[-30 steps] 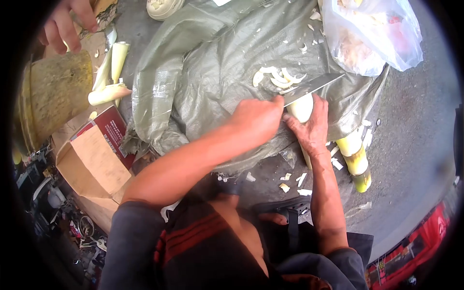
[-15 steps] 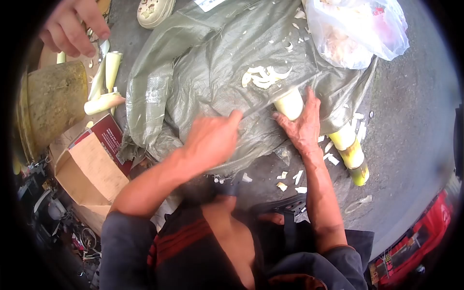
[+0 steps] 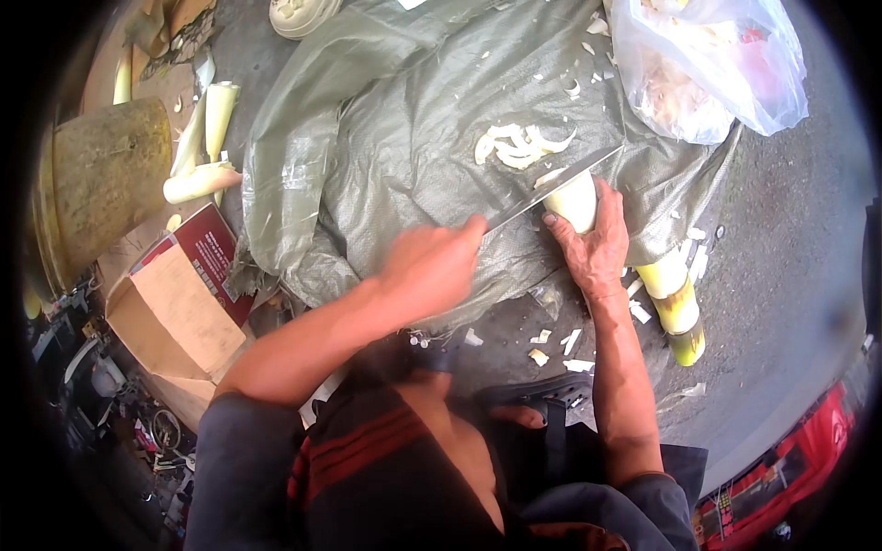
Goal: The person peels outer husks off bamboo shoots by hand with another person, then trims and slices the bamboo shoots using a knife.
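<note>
My left hand (image 3: 432, 275), slightly blurred, is wrapped round the handle of a knife (image 3: 560, 181). The long blade points up and to the right, lying across the top of a peeled bamboo shoot (image 3: 575, 204). That pale shoot is gripped in my right hand (image 3: 597, 243), thumb on its left side and fingers on its right. Just behind the blade, curled cut pieces of shoot (image 3: 519, 147) sit on a green woven plastic sheet (image 3: 395, 174). Another bamboo shoot (image 3: 677, 312), banded yellow and green, pokes out from under the sheet's right edge.
A clear plastic bag (image 3: 703, 69) with pale contents is at the upper right. Leftward are more shoot pieces (image 3: 202, 184), a dirty yellowish bucket (image 3: 106, 184) and an open cardboard box (image 3: 179, 312). White scraps (image 3: 542, 349) litter the ground before me. A pale shoe (image 3: 303, 14) shows at the top.
The other person's hand at the upper left has gone from view. My left hand and the knife sit slightly further right in view, blade still at the shoot's top.
</note>
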